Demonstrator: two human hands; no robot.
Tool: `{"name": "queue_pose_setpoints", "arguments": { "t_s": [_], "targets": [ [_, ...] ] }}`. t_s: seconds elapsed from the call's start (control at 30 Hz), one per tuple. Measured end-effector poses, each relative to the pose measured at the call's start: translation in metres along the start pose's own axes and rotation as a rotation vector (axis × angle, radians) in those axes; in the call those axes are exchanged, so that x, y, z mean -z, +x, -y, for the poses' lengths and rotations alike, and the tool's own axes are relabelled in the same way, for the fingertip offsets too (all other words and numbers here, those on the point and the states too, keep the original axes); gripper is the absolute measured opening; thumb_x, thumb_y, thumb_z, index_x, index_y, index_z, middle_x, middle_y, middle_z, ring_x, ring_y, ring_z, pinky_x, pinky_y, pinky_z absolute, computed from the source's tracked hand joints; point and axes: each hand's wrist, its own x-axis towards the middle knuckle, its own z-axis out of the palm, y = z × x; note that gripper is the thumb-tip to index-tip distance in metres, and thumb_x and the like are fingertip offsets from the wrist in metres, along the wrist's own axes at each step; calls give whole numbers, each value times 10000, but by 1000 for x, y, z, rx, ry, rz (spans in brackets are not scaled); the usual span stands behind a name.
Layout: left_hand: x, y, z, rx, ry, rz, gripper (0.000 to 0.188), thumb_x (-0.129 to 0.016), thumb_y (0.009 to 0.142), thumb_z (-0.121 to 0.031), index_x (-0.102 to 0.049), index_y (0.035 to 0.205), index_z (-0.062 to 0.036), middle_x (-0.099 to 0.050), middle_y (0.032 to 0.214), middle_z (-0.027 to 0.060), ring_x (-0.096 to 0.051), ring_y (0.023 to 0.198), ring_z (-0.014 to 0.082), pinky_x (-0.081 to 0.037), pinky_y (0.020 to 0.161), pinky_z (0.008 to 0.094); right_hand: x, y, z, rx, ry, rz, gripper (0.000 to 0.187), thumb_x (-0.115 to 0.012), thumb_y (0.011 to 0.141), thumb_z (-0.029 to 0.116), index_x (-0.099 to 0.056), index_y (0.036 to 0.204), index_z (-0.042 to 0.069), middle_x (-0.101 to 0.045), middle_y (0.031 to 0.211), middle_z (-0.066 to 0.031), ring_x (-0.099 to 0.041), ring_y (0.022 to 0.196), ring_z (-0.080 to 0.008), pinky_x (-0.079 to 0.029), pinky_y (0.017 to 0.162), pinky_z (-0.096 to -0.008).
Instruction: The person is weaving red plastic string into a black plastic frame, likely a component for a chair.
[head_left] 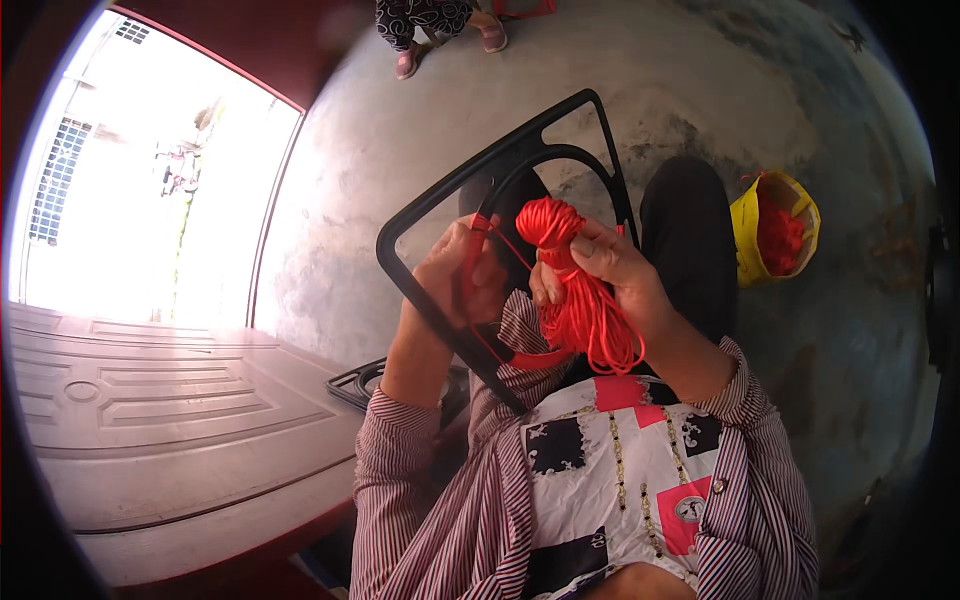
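A black frame (pixel 515 152) with a rounded inner ring leans across my lap, tilted. Red cord is wound tightly round parts of the ring, making a red wrapped section (pixel 540 359) at its lower side. My left hand (pixel 455 275) is closed round the ring's left side, over the red winding. In my right hand (pixel 622 268) is a bundle of red cord (pixel 592 310), gathered at the top with loose loops hanging down. A thin strand of cord runs between the winding and the bundle. Part of the ring is hidden behind the bundle and my hands.
On the floor to the right stands a yellow container (pixel 747 235) with red material inside. Another black frame (pixel 350 385) lies low on the left, beside a panelled door (pixel 190 400). Another person's feet (pixel 408 62) show at the top. A bright doorway opens at upper left.
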Motion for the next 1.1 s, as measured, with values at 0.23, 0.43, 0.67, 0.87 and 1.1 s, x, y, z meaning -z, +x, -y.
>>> {"name": "queue_pose_setpoints", "arguments": {
  "t_s": [0.23,0.43,0.67,0.87,1.1],
  "targets": [
    [-31,5,-7,-11,77,-187,576,-386,989,-534,-487,653,-77,-359,446,0,-282,280,111,-208,259,247,5,-1,0,-7,44,8,299,-473,1013,217,-515,1213,0,-577,800,-71,-576,800,-173,-471,796,-315],
    [-40,-3,-1,-53,90,-228,371,-488,939,-422,-582,876,-69,-409,499,7,-372,372,133,-253,318,249,4,-3,-4,-33,25,-15,352,-467,997,262,-497,1211,-16,-576,782,-95,-580,809,-206,-468,796,-325],
    [-25,-3,-4,-121,49,-55,329,-521,931,-367,-586,922,-45,-484,565,31,-435,431,136,-319,370,246,17,-1,4,48,-29,117,338,-451,1015,299,-509,1185,13,-590,826,-84,-586,831,-200,-480,802,-323],
    [-7,-12,6,-262,53,-115,292,-576,954,-226,-599,1180,-43,-588,793,75,-476,505,124,-342,410,241,35,12,27,163,106,-195,339,-485,1001,359,-548,1095,39,-617,881,-92,-609,938,-242,-510,845,-376],
    [-8,-10,14,-259,25,5,311,-527,984,-227,-568,1259,-87,-517,864,120,-400,451,120,-301,349,240,82,25,53,404,207,-508,284,-564,973,288,-541,1099,34,-650,1051,-157,-609,1069,-289,-492,935,-414]
  ]
}}
